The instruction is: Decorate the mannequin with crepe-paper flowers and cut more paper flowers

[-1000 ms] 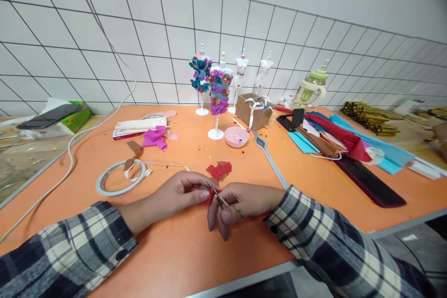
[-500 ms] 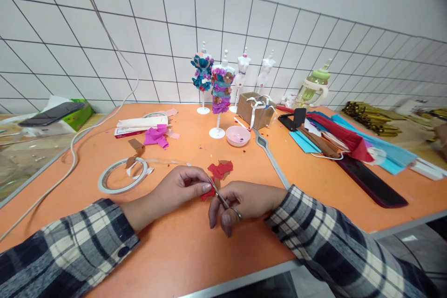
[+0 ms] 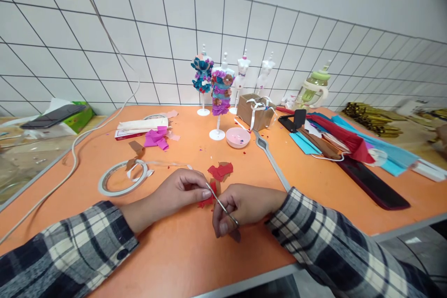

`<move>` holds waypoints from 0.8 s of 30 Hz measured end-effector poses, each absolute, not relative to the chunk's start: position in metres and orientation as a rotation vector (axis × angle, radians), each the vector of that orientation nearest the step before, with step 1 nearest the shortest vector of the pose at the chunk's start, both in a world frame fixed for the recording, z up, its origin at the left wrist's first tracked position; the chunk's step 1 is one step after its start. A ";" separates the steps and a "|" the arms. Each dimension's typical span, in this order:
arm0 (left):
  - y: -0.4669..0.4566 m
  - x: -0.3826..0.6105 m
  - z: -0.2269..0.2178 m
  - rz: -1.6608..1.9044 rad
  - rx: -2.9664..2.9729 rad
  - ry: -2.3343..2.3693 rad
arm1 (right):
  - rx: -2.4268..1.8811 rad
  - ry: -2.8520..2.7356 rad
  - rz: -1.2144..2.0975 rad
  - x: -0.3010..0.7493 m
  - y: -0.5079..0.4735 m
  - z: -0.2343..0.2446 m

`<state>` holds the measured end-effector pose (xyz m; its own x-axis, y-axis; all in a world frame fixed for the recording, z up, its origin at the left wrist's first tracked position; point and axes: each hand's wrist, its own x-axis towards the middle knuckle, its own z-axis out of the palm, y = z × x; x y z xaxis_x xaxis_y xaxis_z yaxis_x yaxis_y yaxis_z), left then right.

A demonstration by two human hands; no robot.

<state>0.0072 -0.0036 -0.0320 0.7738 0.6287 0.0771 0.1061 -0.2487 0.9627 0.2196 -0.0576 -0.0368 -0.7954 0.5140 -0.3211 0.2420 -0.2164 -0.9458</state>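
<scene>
My right hand (image 3: 237, 209) is closed around a small pair of metal scissors (image 3: 222, 205), seen edge-on, with the tips up and to the left by my left thumb. My left hand (image 3: 186, 188) is pinched, thumb against fingers, and a piece of red crepe paper (image 3: 206, 202) shows at its fingertips; the fingers partly hide how it is held. Just beyond the hands, red crepe paper scraps (image 3: 222, 171) lie on the orange table (image 3: 174, 251) with brown scraps among them.
A tape roll (image 3: 104, 187) lies left, near purple paper (image 3: 156, 138). Behind are a pink bowl (image 3: 238, 138), a cardboard box (image 3: 256, 114) and several mannequin stands, one in purple trim (image 3: 221, 93). Right are coloured paper sheets (image 3: 349, 132), a dark phone (image 3: 375, 181) and a bottle (image 3: 312, 88).
The scissors have turned edge-on in my right hand, whose fingers have curled in more. My left hand stays nearly in place, still pinched.
</scene>
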 end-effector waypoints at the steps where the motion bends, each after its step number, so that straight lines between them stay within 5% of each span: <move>1: -0.004 0.007 -0.032 0.542 1.765 0.566 | -0.902 -1.842 2.140 0.219 -0.058 -0.036; 14: -0.004 0.008 -0.037 0.549 1.819 0.610 | -0.820 -1.878 2.140 0.224 -0.057 -0.033; 21: 0.001 0.010 -0.038 0.766 1.868 0.942 | -1.109 -1.443 1.303 0.226 -0.049 -0.028; 24: -0.001 0.011 -0.038 0.750 1.912 0.956 | -1.217 -1.438 1.257 0.223 -0.047 -0.029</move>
